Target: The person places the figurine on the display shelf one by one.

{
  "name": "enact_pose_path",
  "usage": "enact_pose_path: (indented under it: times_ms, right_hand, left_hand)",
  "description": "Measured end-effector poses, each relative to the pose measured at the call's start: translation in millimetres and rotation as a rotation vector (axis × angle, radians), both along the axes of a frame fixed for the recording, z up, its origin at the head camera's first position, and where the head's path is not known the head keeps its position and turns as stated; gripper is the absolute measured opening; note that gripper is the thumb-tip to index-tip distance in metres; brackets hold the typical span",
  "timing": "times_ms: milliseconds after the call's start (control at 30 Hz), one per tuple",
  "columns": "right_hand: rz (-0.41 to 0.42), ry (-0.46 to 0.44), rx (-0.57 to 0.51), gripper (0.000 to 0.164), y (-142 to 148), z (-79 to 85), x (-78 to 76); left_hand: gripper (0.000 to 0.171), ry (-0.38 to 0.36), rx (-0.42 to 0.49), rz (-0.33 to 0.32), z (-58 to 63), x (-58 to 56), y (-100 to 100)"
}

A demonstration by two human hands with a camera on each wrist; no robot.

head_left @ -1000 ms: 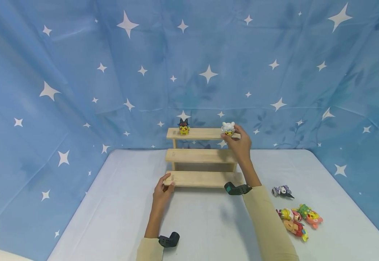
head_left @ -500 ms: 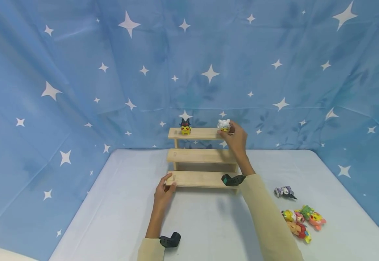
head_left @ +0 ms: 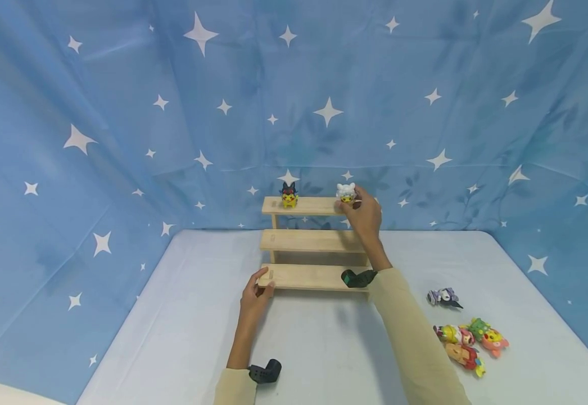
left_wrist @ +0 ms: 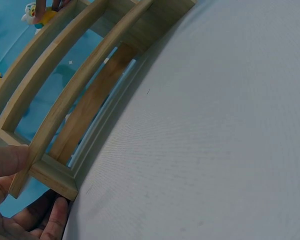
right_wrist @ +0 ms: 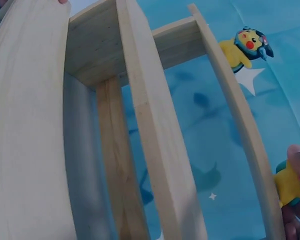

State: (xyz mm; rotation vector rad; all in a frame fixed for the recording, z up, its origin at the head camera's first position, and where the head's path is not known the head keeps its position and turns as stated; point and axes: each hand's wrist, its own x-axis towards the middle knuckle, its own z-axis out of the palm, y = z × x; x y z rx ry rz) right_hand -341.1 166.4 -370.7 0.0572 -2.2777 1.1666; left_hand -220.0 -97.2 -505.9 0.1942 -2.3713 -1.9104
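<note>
A three-step wooden display shelf (head_left: 301, 241) stands at the back of the table. My left hand (head_left: 252, 301) grips the left end of its lowest step; in the left wrist view the thumb lies on the front edge and fingers curl beneath. Up at the top step's right part, my right hand (head_left: 367, 217) pinches a small yellow figurine with a white fluffy hood (head_left: 345, 193) between thumb and fingers. It is upright and seems to touch the board. A yellow figurine with a dark-eared hood (head_left: 289, 197) stands on the top step's left side, also visible in the right wrist view.
On the white table (head_left: 213, 315) to the right lie a purple-and-black figurine (head_left: 444, 297) and a cluster of several colourful figurines (head_left: 468, 343). A blue curtain with white stars (head_left: 294, 112) hangs close behind the shelf.
My right hand has moved the white-hooded figurine left along the top step, then held it nearly still. The left hand keeps its grip on the shelf.
</note>
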Motion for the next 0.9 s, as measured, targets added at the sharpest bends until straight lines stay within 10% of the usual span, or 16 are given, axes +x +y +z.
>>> enact_pose_path:
  times_ms: [900]
  right_hand:
    - [0.040,0.031,0.051,0.065,4.2,-12.5,-10.6]
  left_hand:
    - [0.046,0.038,-0.021,-0.012,2.7,1.2,-0.3]
